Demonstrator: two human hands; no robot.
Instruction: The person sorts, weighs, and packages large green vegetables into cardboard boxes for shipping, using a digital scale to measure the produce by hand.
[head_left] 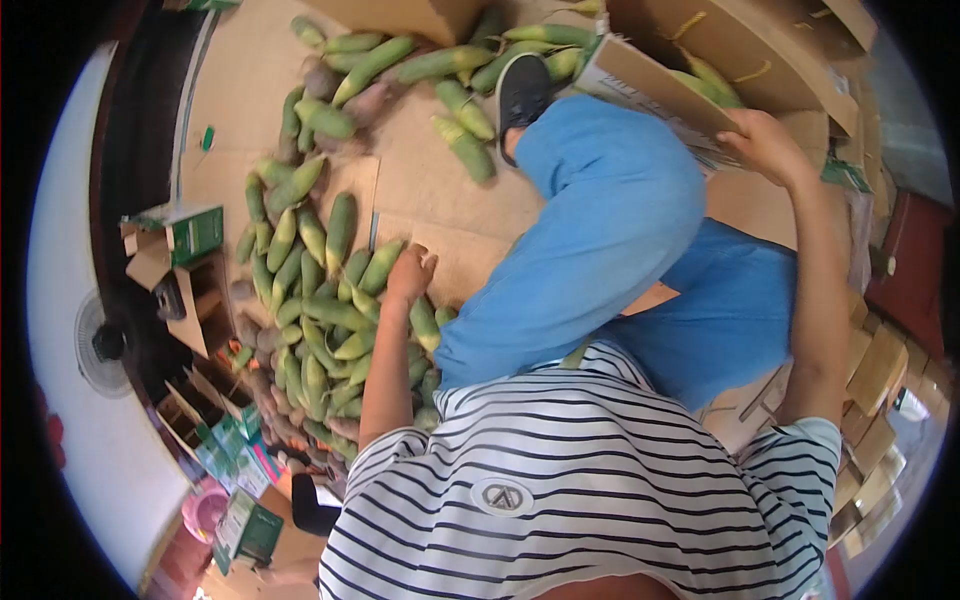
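Long green radishes [330, 315] lie heaped on the left of the floor. My left hand [408, 274] is at the right edge of this heap, right beside one green radish [381, 267]. Its fingers are loosely bent and apart, with nothing seen in them. My right hand [765, 145] grips the near wall of an open cardboard box [650, 85] at the upper right. Inside that box lie a few green radishes [708, 82], partly hidden by its wall.
More green radishes [375, 68] are strewn along the back, near my shoe [524, 95]. Flattened cardboard [430, 205] covers the floor. Brownish roots [275, 390], small green boxes [195, 232], a pink basin [204, 512] and a fan [103, 343] are at the left.
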